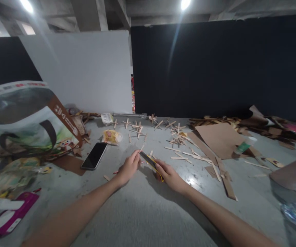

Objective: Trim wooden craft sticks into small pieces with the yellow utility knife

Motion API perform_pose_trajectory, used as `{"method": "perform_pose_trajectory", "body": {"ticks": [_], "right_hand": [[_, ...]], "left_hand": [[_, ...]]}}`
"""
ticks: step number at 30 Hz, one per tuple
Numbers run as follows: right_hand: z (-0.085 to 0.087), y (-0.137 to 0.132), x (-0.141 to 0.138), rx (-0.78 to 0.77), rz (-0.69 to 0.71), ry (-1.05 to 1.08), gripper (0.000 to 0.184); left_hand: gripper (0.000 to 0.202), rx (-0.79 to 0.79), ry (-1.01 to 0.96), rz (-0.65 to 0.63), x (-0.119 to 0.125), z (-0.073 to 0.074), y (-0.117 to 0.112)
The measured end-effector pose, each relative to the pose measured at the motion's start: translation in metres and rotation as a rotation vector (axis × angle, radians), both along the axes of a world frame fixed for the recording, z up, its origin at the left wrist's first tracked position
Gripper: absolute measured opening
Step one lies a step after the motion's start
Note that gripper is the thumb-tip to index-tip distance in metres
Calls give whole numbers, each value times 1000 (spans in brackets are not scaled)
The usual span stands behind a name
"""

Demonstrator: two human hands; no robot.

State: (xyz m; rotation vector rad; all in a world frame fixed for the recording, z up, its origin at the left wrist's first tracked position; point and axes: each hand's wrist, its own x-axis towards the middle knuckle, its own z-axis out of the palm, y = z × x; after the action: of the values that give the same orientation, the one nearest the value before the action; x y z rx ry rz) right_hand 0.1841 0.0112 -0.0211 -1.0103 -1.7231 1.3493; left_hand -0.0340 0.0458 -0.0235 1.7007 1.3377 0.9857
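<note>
Nearest to the camera, at the lower edge, the left forearm (78,207) and the right forearm (220,212), both bare and both cut off by this edge. Over the grey table (127,212), between thumb and forefinger of the left hand (128,168), a thin stick (142,148): pinched narrowly, with only the free end visible and the rest covered by the fingers. In the right hand (170,175), a yellow and dark cutter (148,159), gripped with closed fingers and directed toward the left hand, with part of the handle hidden in the palm. Cannot tell touching or a small gap between cutter and thin stick.

Just beyond the cutter, a few short sticks (151,153), partly covered by it. Farther back, several crossed sticks (139,129); impossible to say, glued or only stacked. To the right, loose sticks (178,158), scattered flat, near a narrow cardboard strip (226,181) and a brown cardboard sheet (218,137). At the right side of this sheet, a clear thing with green marking (243,147), too blurred to name.

To the left of the left hand, a phone (95,156) with dark screen; behind it, a yellow packet (111,137), print unreadable. Farther left, a large printed bag (58,120), cut off by the left edge. In front of this bag, a purple thing with white parts (22,209), of unclear kind. At the back right, a heap of brown scraps (214,121), before a dark panel (214,68).
</note>
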Motion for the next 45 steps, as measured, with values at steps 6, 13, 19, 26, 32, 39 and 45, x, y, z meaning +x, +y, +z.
{"method": "perform_pose_trajectory", "body": {"ticks": [6,13,19,26,32,39,45], "right_hand": [[-2,1,1,-13,13,5,82],[-2,-2,0,-18,-16,3,80],[-3,0,0,-11,-30,13,76],[-4,1,1,-54,-38,13,76],[-8,3,3,-58,-46,18,74],[1,1,3,-62,86,26,74],[0,1,2,-97,6,27,74]], "left_hand": [[59,-38,-53,13,2,4,-3],[48,7,28,40,3,0,-3],[42,62,25,104,2,-7,-3],[37,220,41,157,-1,-8,-5],[36,223,20,148,-2,-8,-8],[39,177,-5,177,-1,-5,-9],[35,168,18,199,-1,-6,-7]]}}
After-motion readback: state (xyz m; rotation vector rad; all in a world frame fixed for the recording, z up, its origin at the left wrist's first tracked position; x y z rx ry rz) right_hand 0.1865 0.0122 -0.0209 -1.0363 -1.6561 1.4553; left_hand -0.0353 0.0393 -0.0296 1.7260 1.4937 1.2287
